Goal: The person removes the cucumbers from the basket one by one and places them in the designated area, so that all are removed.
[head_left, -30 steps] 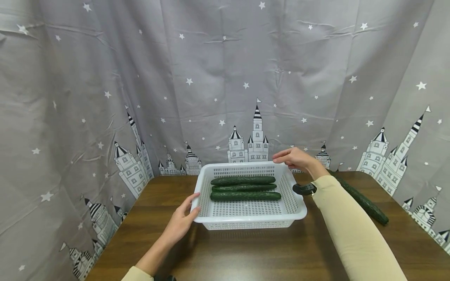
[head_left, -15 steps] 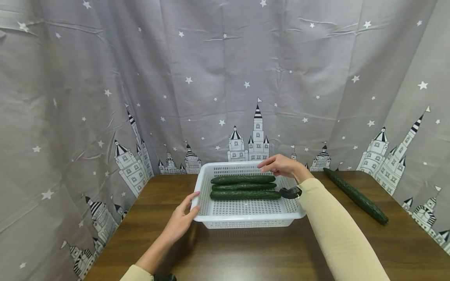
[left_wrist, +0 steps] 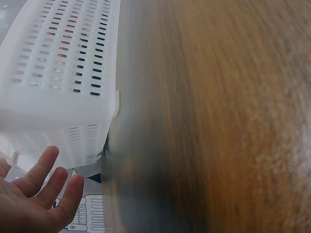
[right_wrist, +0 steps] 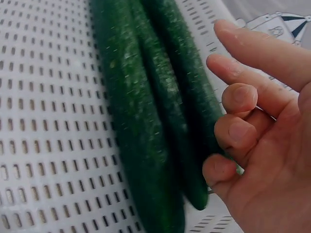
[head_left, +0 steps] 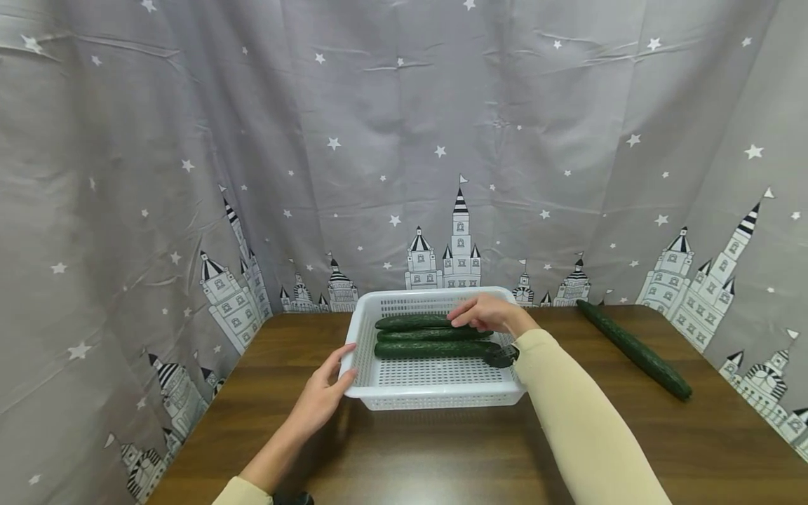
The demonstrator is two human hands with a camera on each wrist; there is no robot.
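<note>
Since half a second ago, the right hand (head_left: 487,313) has dropped leftward from above the far rim of the white basket (head_left: 435,391), down to the far pair of cucumbers; the left hand (head_left: 320,398) stays at the basket's left rim.

Behind everything hangs a grey curtain (head_left: 353,126) printed with stars and castles. Below it spreads the brown wooden counter (head_left: 435,456), with the basket near the middle. Three cucumbers lie side by side in the basket: the near cucumber (head_left: 429,350), the middle cucumber (head_left: 391,336) and the far cucumber (head_left: 404,322). One lone cucumber (head_left: 634,348) rests slantwise on the counter, well to the right.

Both hands are empty. The left has relaxed fingers, its tips against the rim. The right has part-bent fingers beside the far cucumber, wrapped around nothing; whether they touch it I cannot tell.

For clean handling, I would keep the left hand steadying the rim, set thumb and fingers on opposite sides of just one cucumber, and watch that the black wristband (head_left: 500,358) does not nudge the near one.
</note>
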